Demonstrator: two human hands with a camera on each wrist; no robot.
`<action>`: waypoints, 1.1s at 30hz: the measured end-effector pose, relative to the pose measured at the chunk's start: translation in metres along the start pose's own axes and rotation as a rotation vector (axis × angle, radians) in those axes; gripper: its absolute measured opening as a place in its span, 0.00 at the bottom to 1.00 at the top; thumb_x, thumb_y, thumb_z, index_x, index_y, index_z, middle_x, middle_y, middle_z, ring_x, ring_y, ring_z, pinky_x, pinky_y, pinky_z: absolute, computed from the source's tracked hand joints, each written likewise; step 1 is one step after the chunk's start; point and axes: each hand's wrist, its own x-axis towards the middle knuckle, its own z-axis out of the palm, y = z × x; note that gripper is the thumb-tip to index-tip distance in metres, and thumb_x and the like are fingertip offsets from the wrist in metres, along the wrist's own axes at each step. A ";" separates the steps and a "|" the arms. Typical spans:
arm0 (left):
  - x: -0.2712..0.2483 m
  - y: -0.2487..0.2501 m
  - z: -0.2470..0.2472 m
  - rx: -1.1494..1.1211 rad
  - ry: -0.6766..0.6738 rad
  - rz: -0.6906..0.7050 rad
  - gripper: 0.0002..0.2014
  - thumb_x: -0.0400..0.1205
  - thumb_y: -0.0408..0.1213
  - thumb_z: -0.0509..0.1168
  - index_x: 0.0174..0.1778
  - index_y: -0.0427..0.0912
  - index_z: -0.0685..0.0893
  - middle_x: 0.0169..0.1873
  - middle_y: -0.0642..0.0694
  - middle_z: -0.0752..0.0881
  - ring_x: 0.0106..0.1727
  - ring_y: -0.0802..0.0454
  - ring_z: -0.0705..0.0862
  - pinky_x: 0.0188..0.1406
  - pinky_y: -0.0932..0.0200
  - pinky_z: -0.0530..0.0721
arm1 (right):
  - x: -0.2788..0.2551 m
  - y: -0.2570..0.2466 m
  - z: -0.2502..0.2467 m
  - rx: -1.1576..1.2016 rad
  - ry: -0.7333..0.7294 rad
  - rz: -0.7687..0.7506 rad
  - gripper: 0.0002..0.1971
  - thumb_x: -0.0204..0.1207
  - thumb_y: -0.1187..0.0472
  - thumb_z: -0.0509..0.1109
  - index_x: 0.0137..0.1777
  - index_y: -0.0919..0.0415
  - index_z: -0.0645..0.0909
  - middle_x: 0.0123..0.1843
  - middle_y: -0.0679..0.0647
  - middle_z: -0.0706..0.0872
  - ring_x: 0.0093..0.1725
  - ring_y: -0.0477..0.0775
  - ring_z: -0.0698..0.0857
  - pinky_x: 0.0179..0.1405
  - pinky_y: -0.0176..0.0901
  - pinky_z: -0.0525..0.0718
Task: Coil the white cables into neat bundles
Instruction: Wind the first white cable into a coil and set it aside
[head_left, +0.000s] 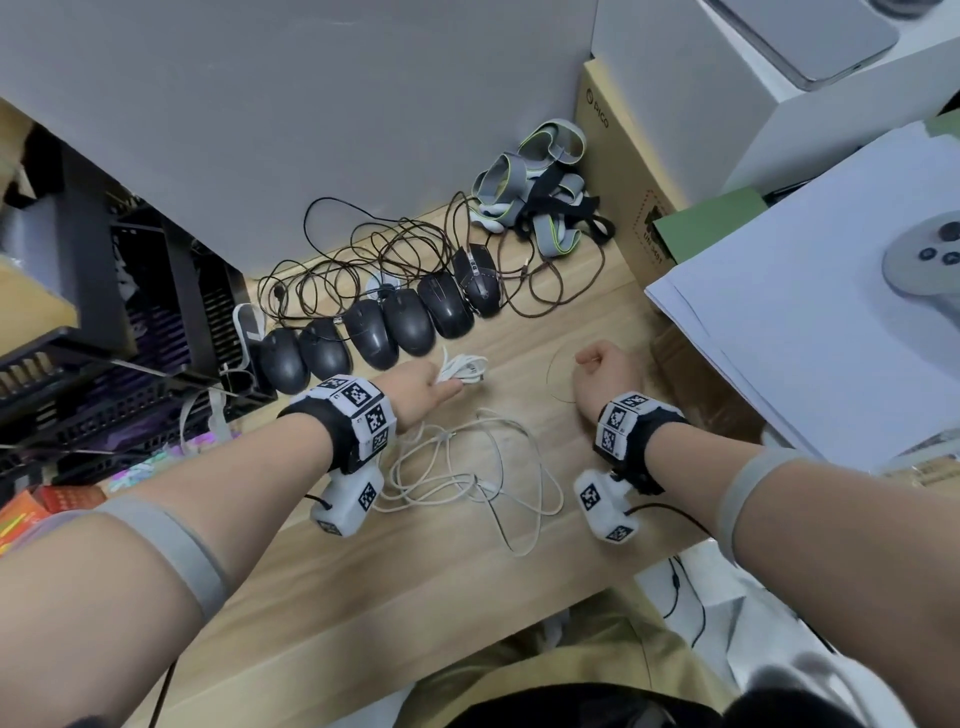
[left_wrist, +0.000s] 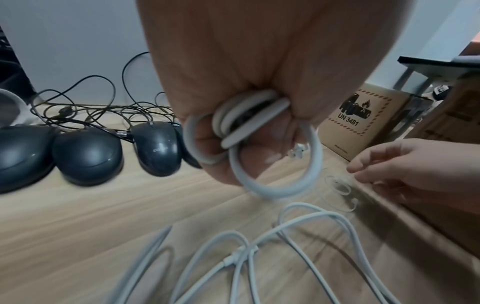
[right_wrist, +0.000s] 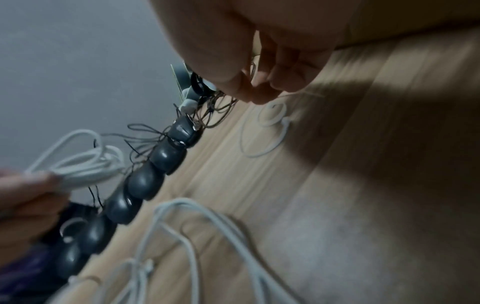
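Observation:
A small coiled bundle of white cable (head_left: 464, 368) (left_wrist: 249, 131) (right_wrist: 85, 168) is gripped in my left hand (head_left: 441, 385) (left_wrist: 259, 158), just above the wooden table in front of the mice. Loose white cables (head_left: 467, 467) (left_wrist: 259, 257) (right_wrist: 197, 226) lie tangled on the table between my wrists. My right hand (head_left: 592, 364) (left_wrist: 363, 168) (right_wrist: 257, 90) hovers with loosely curled fingers over a thin pale tie (head_left: 558, 376) (left_wrist: 340, 189) (right_wrist: 272, 123) that lies curled on the wood. I see nothing held in it.
A row of black mice (head_left: 384, 327) with tangled dark cords (head_left: 363, 260) lines the back. Grey straps (head_left: 540, 192) and a cardboard box (head_left: 623, 197) stand behind on the right. A paper stack (head_left: 805, 312) bears a controller (head_left: 924, 260). A black rack (head_left: 130, 312) fills the left.

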 end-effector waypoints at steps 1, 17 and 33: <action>0.000 -0.003 -0.001 0.006 0.005 -0.001 0.21 0.91 0.52 0.55 0.48 0.36 0.77 0.40 0.41 0.81 0.35 0.48 0.79 0.35 0.55 0.71 | 0.006 0.005 -0.002 -0.062 -0.012 -0.013 0.11 0.73 0.65 0.60 0.43 0.50 0.82 0.49 0.49 0.88 0.42 0.54 0.84 0.40 0.40 0.79; 0.007 -0.018 0.008 -0.263 -0.029 -0.018 0.23 0.88 0.59 0.56 0.53 0.40 0.77 0.34 0.41 0.84 0.26 0.48 0.83 0.32 0.52 0.86 | 0.017 0.012 0.009 -0.570 -0.124 -0.236 0.04 0.76 0.60 0.70 0.40 0.56 0.83 0.56 0.56 0.76 0.51 0.60 0.82 0.50 0.48 0.84; -0.003 0.007 -0.005 0.255 -0.018 0.170 0.15 0.90 0.52 0.57 0.49 0.44 0.73 0.43 0.45 0.81 0.44 0.46 0.80 0.41 0.57 0.72 | -0.053 -0.102 0.007 0.553 -0.500 -0.442 0.07 0.83 0.69 0.60 0.45 0.57 0.70 0.31 0.52 0.85 0.38 0.54 0.81 0.48 0.46 0.82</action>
